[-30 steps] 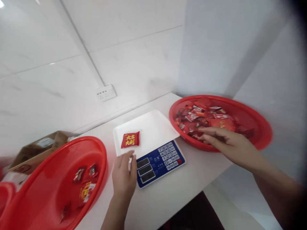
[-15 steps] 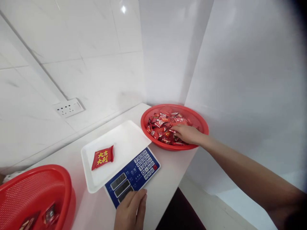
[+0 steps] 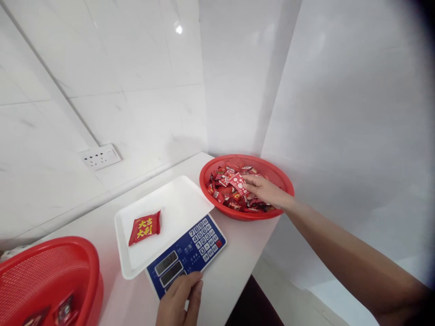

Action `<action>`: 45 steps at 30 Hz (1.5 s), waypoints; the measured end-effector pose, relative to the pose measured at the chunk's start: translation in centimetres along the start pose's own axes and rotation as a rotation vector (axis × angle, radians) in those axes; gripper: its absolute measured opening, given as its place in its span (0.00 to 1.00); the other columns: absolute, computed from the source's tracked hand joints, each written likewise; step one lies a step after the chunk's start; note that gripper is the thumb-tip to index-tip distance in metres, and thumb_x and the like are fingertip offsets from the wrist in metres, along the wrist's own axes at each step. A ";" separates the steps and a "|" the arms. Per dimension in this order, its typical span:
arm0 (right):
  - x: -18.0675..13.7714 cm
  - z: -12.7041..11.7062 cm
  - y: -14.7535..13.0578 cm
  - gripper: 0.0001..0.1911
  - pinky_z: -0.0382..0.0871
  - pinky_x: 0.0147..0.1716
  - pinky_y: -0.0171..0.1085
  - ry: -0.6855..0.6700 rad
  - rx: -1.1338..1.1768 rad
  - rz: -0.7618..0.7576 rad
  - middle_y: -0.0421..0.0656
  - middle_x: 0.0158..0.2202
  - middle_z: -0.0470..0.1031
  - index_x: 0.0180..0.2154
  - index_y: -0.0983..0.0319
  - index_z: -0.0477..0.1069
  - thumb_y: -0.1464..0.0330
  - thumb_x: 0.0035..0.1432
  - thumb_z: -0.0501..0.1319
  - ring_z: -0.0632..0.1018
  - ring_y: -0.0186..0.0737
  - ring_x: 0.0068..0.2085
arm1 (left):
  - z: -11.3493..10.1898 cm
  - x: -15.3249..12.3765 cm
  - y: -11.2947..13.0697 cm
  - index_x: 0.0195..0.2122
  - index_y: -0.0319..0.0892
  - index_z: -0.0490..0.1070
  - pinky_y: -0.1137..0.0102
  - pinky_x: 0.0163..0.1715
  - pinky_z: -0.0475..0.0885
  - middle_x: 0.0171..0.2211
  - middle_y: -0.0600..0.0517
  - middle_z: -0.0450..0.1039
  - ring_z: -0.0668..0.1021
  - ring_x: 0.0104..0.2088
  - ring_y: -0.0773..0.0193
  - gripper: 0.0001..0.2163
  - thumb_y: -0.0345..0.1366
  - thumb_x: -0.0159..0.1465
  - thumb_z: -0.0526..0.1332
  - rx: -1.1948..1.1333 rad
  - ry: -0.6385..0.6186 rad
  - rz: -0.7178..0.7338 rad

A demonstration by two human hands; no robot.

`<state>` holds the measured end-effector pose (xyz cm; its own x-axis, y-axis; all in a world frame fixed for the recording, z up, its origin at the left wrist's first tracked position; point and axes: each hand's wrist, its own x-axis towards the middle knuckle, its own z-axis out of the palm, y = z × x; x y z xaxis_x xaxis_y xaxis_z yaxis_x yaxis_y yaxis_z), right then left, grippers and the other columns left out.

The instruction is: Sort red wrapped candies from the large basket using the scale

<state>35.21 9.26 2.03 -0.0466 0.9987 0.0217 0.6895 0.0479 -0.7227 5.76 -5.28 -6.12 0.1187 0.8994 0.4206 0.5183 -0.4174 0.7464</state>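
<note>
My right hand [image 3: 263,188] is over the right-hand red basket [image 3: 249,215], its fingers closed on the edge of a red packet with white dots [image 3: 239,183]. Below it, many small red wrapped packets [image 3: 234,204] fill the basket. At the blue front panel of a digital scale [image 3: 186,253], my left hand [image 3: 180,296] rests with its fingers curled together, nothing seen in them. It covers part of the lowest display. One red packet with yellow characters [image 3: 145,227] lies on the scale's white tray [image 3: 180,197].
A second red basket [image 3: 91,276] stands at the lower left with a few packets [image 3: 64,311] inside. The white table [image 3: 217,280] meets a marble-look wall with a power socket [image 3: 101,157]. A pale panel [image 3: 340,136] borders the right side.
My right hand has lifted the dotted packet from the pile and shifted it slightly left. Digits now show faintly on the scale's top display. The camera view has shifted a little.
</note>
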 end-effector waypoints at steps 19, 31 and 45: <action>-7.0 10.0 -6.6 0.13 0.64 0.27 0.32 -0.643 0.341 -0.228 0.39 0.26 0.72 0.29 0.62 0.69 0.60 0.57 0.55 0.71 0.34 0.27 | -0.9 2.8 2.7 0.30 0.42 0.63 0.73 0.28 0.67 0.24 0.55 0.66 0.70 0.26 0.68 0.11 0.44 0.62 0.54 -0.512 0.009 -0.501; -2.9 12.0 -8.2 0.16 0.63 0.21 0.32 -0.258 0.505 -0.100 0.43 0.29 0.75 0.35 0.63 0.71 0.59 0.57 0.52 0.71 0.33 0.24 | -2.5 -1.7 2.7 0.29 0.41 0.71 0.74 0.30 0.65 0.26 0.53 0.71 0.71 0.28 0.67 0.08 0.36 0.61 0.55 -0.128 -0.387 -0.447; -5.3 6.8 -3.2 0.20 0.70 0.45 0.45 -0.106 -0.019 -0.207 0.43 0.48 0.75 0.50 0.55 0.69 0.59 0.57 0.54 0.75 0.49 0.47 | -1.9 -3.2 0.8 0.30 0.44 0.72 0.76 0.28 0.68 0.26 0.53 0.74 0.74 0.27 0.66 0.06 0.33 0.60 0.55 -0.076 -0.425 -0.357</action>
<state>28.34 3.69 -0.47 -0.2629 0.9602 0.0946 0.6711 0.2524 -0.6971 4.20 -8.72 -5.83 0.2858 0.9532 -0.0983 0.5280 -0.0710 0.8462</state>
